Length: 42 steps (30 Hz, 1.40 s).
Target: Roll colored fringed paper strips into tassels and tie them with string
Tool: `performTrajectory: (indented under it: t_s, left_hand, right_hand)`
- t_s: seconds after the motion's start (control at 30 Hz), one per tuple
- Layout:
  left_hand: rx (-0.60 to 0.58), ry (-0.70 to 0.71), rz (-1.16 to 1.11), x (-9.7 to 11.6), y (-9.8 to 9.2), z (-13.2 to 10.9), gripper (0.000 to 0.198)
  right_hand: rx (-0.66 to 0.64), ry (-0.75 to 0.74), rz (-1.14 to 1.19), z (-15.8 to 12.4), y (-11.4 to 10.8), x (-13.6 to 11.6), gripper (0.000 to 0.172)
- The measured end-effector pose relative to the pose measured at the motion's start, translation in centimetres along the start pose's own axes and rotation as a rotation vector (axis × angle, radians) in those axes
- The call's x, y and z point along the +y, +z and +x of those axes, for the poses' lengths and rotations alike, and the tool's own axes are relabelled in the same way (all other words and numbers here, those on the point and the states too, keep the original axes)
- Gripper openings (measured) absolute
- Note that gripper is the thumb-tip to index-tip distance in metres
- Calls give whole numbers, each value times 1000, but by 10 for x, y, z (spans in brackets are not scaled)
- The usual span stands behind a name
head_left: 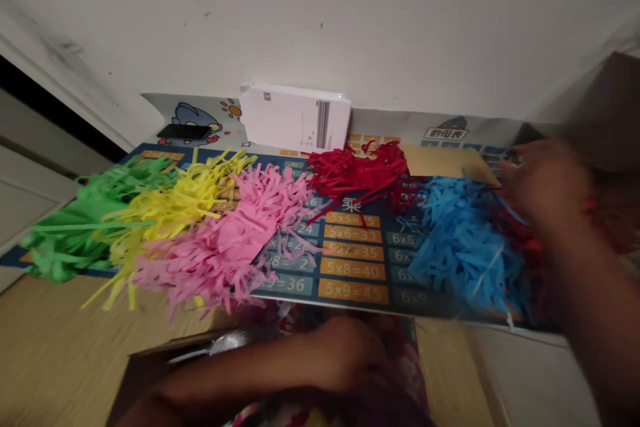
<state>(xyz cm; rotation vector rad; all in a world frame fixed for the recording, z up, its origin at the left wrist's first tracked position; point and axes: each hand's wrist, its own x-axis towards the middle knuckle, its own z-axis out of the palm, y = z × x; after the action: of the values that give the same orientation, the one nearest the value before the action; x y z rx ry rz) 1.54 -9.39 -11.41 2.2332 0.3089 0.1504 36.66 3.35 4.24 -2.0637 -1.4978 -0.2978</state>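
Observation:
My right hand point(547, 180) is at the right end of the table, smeared by motion. Its fingertips are beside a small dark and silvery thing too blurred to name. Just below that hand lies a bundle of blue paper fringe point(463, 247), with red fringe point(523, 233) partly behind my forearm. My left hand point(350, 353) is low in front of the table edge, close to my lap, and its fingers are hidden. Pink fringe point(225, 240), yellow fringe point(175, 200) and green fringe point(95, 220) overlap on the left. Another red bundle point(367, 170) rests at the back middle.
A times-table mat point(353, 270) covers the tabletop. A white box with a barcode point(295, 117) leans against the wall, with a dark phone point(185, 132) to its left. A yellow-tan sheet point(450, 163) lies behind the blue fringe. An open cardboard box point(145, 367) stands below.

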Motion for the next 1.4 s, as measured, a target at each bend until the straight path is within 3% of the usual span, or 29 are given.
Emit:
performTrajectory:
  t_s: [0.03,0.1,0.17,0.23,0.3,0.4,0.57,0.7,0.8,0.97,1.1,1.17,1.33,1.4]
  left_hand:
    - [-36,62,125,6,-19,6,12]
    - [-28,24,414,10,-67,28,12]
    - [23,-138,675,1,-119,58,15]
    - [141,-211,823,-19,-166,85,18]
    - [239,-271,886,-43,-202,101,21]
    - [284,-310,898,-70,-232,103,23]
    - [336,-294,870,-80,-243,105,25]
    - [218,-237,894,-85,-239,115,24]
    - [195,-329,943,-96,-242,111,24]
    - [295,-480,964,-113,-255,91,28]
    - [351,-511,1000,-111,-255,82,28]
    - [376,-469,1028,-104,-252,84,29]
    - [295,-79,1067,-90,-238,107,32]
    - [293,-86,1048,-92,-233,119,32]
  right_hand:
    - [-115,-130,-87,4,20,-13,31]
    - [-347,-381,-123,7,65,-43,23]
    - [-487,-550,-122,10,108,-73,25]
    - [-573,-637,-161,15,141,-96,24]
    - [-629,-682,-222,23,160,-109,21]
    - [-685,-731,-303,33,170,-112,24]
    - [-766,-806,-350,44,168,-108,25]
    - [-790,-872,-354,44,165,-108,23]
    - [-766,-889,-372,39,167,-109,27]
    - [-737,-907,-360,36,170,-110,29]
    - [-726,-886,-324,39,166,-108,27]
    - [-728,-868,-299,41,164,-106,26]
    - [-731,-816,-273,45,165,-106,27]
    - [-725,-802,-279,46,166,-106,28]
